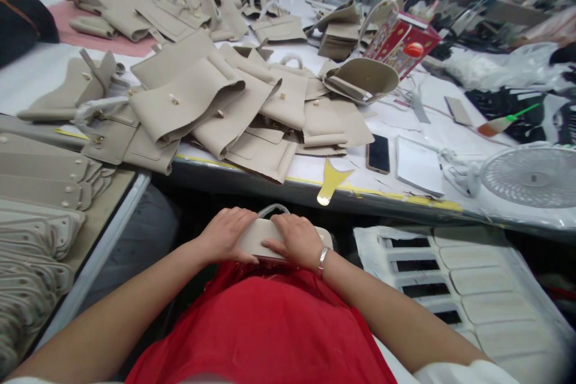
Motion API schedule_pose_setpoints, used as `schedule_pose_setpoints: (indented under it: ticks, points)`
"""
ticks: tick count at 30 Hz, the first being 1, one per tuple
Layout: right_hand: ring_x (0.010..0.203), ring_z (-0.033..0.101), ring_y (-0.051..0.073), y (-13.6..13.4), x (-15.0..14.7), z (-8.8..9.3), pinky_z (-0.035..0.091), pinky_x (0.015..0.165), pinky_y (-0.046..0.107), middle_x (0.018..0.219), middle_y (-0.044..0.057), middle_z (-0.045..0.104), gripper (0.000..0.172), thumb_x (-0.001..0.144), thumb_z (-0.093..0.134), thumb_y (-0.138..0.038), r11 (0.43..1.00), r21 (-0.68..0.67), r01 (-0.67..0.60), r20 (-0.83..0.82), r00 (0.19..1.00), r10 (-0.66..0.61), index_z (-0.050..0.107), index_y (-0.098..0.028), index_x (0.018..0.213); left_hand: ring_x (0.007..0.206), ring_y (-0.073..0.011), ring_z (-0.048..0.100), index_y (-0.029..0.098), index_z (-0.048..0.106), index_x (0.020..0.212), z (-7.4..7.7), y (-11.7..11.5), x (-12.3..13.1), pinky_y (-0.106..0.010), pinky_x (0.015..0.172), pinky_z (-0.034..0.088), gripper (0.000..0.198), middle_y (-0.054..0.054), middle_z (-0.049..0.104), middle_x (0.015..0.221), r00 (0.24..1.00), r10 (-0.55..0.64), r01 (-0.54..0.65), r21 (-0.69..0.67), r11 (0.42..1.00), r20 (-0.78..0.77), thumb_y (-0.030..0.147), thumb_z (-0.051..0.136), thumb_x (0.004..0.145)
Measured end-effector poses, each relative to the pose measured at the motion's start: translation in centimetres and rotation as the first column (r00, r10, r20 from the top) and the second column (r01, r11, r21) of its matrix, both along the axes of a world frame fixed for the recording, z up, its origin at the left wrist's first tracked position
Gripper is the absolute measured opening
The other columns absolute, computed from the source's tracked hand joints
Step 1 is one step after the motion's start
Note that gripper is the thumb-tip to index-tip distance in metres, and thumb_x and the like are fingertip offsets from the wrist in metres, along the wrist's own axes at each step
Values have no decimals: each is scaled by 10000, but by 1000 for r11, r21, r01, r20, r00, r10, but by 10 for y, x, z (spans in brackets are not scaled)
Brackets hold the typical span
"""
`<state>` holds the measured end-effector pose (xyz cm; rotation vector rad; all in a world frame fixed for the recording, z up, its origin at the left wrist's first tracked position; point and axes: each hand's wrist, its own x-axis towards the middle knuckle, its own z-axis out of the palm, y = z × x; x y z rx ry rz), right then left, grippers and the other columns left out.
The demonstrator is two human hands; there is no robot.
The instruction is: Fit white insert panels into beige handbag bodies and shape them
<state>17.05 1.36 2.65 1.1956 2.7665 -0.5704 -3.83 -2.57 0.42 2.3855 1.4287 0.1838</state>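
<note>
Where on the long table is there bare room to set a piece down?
Bare white tabletop at far left, between the dark bag and the beige bag pieces; a small patch between the gold tool and the phone. The middle is crowded with pieces.

Ahead of my left hand [227,233] and right hand [294,240], both on the bag piece [258,239] in my lap, the table edge [252,183] runs across, with a dark open gap in between. A gold cutout [330,183] hangs over that edge just beyond my right hand. On the table, a heap of bag flaps [202,102] blocks the left and middle. A bare white strip lies between the heap and a phone [378,153]. Further right, a notepad [418,165] and a fan [531,177] fill the near edge. On my left, a bench [108,204] stacked with straps [40,192] closes that side, leaving 1 open channel beside my forearm. On my right, a slotted white sheet [450,276] lies low.
</note>
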Motion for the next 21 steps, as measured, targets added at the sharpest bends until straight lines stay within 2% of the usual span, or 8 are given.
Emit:
schedule_pose_setpoints:
  ticks: [6,9,11,13,15,19,21]
  points:
    - [914,541,244,-1,0,5,358,779,357,1012,101,597,542,825,377,-634,999,31,-14,74,997,11,507,-183,1096,1020,-278,458,125,423,1212,1,-2,0,-378,844,329,865,-133,511,1179,999,-29,30,16,999,-40,740,518,611]
    - [894,556,266,4,20,10,347,803,382,955,112,615,594,789,375,-684,999,44,26,171,985,-33,543,-173,1043,1003,-277,464,123,436,1195,2,-3,0,-374,836,332,853,-131,524,1149,998,-31,31,11,999,-50,740,517,612]
    - [880,568,256,9,39,12,364,772,349,949,111,620,580,787,396,-675,995,-19,97,208,974,-91,558,-175,1033,1004,-277,464,121,440,1192,3,-3,0,-377,841,331,864,-131,524,1150,999,-23,24,13,1000,-47,744,527,599]
    - [861,577,221,12,60,11,381,725,293,960,94,623,493,818,430,-605,973,-146,179,161,975,-155,566,-186,1039,1018,-281,460,117,440,1195,3,-3,0,-381,855,328,908,-135,519,1166,999,-19,20,11,1000,-27,761,541,562]
    - [834,576,181,12,75,8,388,694,250,954,66,627,378,844,461,-509,932,-277,233,40,972,-231,578,-191,1012,1032,-278,460,129,441,1201,2,-3,0,-378,860,332,895,-130,517,1183,1000,-17,17,-13,1000,5,760,533,574]
    - [786,563,144,9,87,-3,397,665,222,914,28,624,281,844,494,-422,859,-426,285,-162,910,-383,586,-189,972,1015,-228,493,200,490,1168,3,2,5,-352,845,354,506,-73,559,1148,996,62,-56,-108,993,57,561,382,832]
    - [772,560,145,8,86,-5,398,657,226,890,24,623,280,831,510,-427,852,-437,290,-186,897,-401,593,-191,957,994,-219,507,212,521,1137,5,5,9,-352,848,365,417,-59,580,1113,992,104,-93,-142,985,72,485,361,865]
